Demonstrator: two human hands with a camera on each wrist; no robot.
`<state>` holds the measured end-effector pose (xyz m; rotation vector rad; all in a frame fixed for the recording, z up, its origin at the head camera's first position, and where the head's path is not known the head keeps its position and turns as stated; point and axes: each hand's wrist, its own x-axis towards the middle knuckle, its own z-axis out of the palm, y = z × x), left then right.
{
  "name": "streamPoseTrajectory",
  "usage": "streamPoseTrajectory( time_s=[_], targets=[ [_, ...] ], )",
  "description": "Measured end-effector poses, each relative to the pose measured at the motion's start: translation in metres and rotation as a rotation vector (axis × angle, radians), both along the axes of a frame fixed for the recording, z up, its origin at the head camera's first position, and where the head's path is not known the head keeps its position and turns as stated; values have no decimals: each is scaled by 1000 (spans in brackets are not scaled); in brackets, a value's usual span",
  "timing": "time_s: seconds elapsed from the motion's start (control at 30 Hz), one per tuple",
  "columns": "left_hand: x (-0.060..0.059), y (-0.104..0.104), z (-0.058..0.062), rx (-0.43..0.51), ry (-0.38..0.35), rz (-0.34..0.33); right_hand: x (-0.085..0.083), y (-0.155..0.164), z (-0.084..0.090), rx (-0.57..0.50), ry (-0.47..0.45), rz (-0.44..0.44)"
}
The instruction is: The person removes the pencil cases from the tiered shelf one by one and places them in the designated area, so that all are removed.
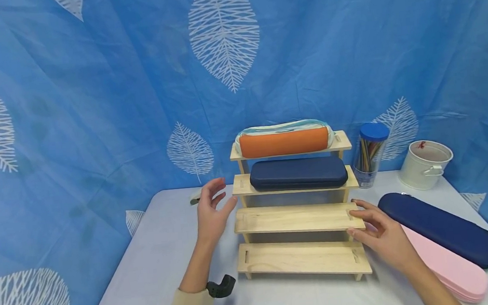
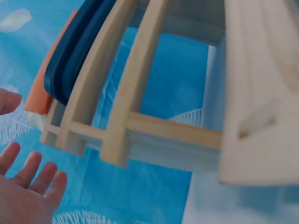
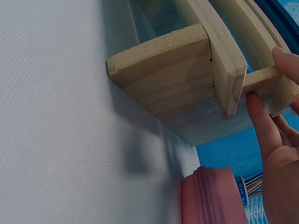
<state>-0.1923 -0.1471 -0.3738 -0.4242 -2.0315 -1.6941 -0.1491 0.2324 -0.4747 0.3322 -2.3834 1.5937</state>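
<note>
A four-tier wooden rack (image 1: 298, 218) stands on the table. On its top tier lies an orange pencil case (image 1: 284, 142) with a white and blue top. The tier below bears a navy pencil case (image 1: 298, 174); the two lower tiers are bare. My left hand (image 1: 212, 213) is raised beside the rack's left end, fingers spread and loosely bent, holding nothing. At the other end, my right hand (image 1: 379, 232) grips the end of the second tier from the bottom. The right wrist view shows the thumb and a finger (image 3: 261, 119) on that board's end.
Right of the rack lie another navy case (image 1: 440, 230) and a pink case (image 1: 447, 263), side by side. Behind them stand a clear blue-lidded jar (image 1: 370, 156) of pencils and a white bucket (image 1: 425, 163). A small dark green object (image 1: 195, 198) lies behind my left hand.
</note>
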Motion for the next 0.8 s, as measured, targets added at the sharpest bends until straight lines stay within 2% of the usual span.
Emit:
streamPoseTrajectory(
  time_s=[0.2, 0.3, 0.43, 0.57, 0.67, 0.8],
  targets=[
    [-9, 10, 11, -51, 83, -84, 0, -1, 2, 2, 0, -1],
    [-14, 14, 15, -107, 96, -130, 0, -1, 2, 1, -5, -2],
    [-18, 18, 20, -162, 62, -165, 0, -1, 1, -2, -15, -1],
    [-21, 20, 22, -175, 11, -204, 0, -1, 1, 5, -17, 0],
    [-25, 22, 19, -185, -34, -239, -1, -1, 1, 9, -16, -5],
    [-39, 23, 10, -263, -85, -228, -1, 0, 0, 11, -22, -8]
  ],
)
